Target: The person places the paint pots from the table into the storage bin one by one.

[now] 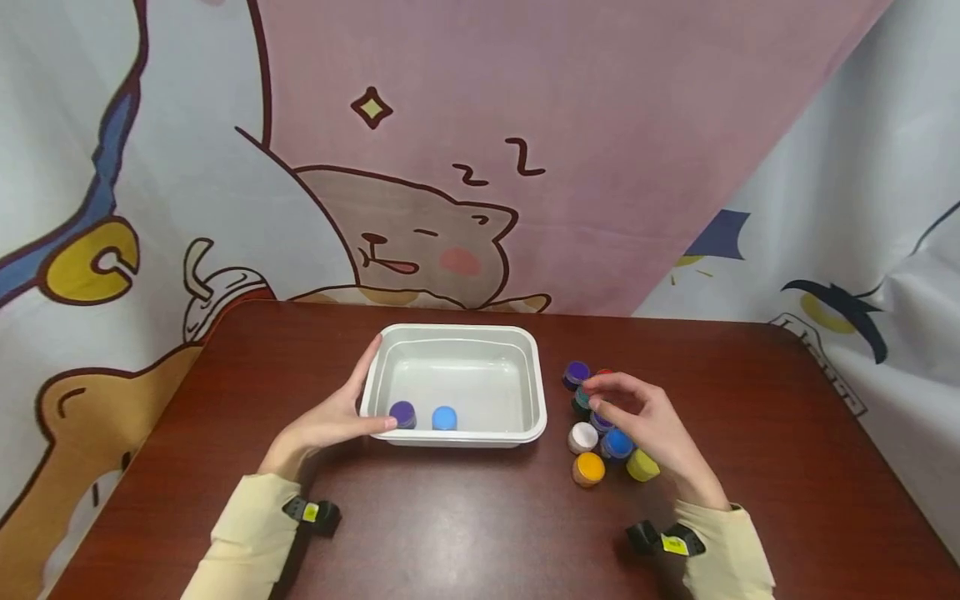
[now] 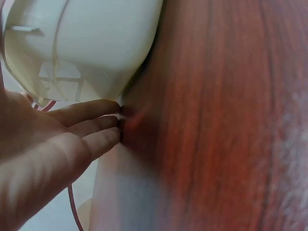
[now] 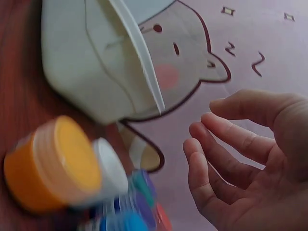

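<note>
The head view is bright, evenly lit and mostly sharp. Light seems to fall from above: a pale, diffuse glare sits on the near part of the counter (image 1: 438, 525), and soft highlights show inside the white tray (image 1: 480, 383). Grey shading marks the folds of the printed cloth (image 1: 862, 108) at upper right. In the left wrist view the wood grain is soft, with a mottled sheen at the right edge and a blurred shadow by the fingertips of the left hand (image 2: 48, 159). The right wrist view is dimmer; the orange jar (image 3: 62, 163) and blue jar (image 3: 122, 221) are smeared, while the right hand (image 3: 269, 180) looks clearer.
</note>
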### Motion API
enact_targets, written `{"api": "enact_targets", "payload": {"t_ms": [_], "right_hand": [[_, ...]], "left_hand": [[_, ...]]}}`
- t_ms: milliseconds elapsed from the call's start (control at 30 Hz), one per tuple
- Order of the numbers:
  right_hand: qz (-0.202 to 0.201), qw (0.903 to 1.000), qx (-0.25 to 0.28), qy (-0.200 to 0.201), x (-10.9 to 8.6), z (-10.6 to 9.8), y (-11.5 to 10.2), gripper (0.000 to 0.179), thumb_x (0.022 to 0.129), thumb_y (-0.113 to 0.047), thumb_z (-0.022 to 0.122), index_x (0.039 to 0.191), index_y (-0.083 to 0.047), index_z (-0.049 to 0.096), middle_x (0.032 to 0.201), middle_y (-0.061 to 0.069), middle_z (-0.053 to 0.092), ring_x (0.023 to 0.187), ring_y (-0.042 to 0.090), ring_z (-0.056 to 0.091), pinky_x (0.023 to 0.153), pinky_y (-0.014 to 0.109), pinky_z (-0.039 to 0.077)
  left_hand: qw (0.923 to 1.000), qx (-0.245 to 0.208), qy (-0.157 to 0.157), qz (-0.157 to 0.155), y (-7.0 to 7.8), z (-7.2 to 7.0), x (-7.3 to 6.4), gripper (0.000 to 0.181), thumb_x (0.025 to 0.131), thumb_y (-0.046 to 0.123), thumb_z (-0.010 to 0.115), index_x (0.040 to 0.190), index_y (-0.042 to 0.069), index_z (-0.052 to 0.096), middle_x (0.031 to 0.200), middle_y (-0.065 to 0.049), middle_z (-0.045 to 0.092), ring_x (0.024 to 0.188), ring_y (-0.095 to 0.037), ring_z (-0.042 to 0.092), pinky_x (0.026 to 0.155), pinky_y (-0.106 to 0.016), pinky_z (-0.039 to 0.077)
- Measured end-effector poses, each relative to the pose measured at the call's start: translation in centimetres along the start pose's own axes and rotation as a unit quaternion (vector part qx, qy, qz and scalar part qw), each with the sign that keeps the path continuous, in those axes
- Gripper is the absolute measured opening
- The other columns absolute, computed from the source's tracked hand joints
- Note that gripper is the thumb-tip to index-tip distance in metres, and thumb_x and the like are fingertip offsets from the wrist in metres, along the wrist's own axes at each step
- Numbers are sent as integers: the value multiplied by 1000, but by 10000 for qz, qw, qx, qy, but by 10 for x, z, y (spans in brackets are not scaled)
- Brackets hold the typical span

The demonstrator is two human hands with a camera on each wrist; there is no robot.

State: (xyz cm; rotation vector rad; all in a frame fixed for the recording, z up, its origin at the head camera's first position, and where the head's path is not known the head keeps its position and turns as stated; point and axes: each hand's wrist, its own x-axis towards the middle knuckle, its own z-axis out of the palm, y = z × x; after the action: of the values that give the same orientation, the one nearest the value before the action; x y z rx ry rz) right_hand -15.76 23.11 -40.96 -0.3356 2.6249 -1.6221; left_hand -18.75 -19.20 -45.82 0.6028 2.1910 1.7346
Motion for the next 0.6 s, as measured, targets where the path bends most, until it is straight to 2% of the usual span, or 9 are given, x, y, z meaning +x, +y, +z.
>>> {"api": "enact_targets", "payload": {"t_ms": [167, 300, 400, 600], "right_hand": [[159, 9998, -102, 103, -11, -15, 14, 27, 94, -16, 65, 116, 0, 64, 113, 18, 64, 95, 18, 62, 80, 24, 50], [239, 9979, -541, 248, -20, -26, 24, 29, 94, -18, 65, 117, -1, 64, 113, 16, 65, 96, 14, 60, 80, 23, 48], [418, 9956, -782, 316, -27, -30, 29, 30, 93, -18, 66, 118, -2, 64, 112, 14, 65, 93, 14, 59, 78, 24, 47], [666, 9935, -890, 224, -36, -34, 44, 32, 92, -17, 68, 120, -2, 62, 110, 14, 64, 92, 17, 61, 77, 22, 48]], "left_hand": [[10000, 7, -6, -52, -2, 0, 0, 114, 80, 23, 80, 154, 35, -7, 159, -13, -4, 137, -36, 12, 106, -62, 15], [10000, 10, -10, -61, -3, -1, 1, 114, 80, 22, 79, 154, 36, -6, 159, -12, -4, 136, -36, 13, 106, -61, 16], [10000, 22, -16, -60, -3, -1, 1, 114, 80, 21, 79, 154, 35, -7, 159, -12, -5, 137, -36, 12, 106, -61, 15], [10000, 2, -17, -16, -3, -1, 0, 114, 80, 22, 79, 154, 34, -7, 159, -11, -5, 137, -36, 11, 106, -62, 15]]}}
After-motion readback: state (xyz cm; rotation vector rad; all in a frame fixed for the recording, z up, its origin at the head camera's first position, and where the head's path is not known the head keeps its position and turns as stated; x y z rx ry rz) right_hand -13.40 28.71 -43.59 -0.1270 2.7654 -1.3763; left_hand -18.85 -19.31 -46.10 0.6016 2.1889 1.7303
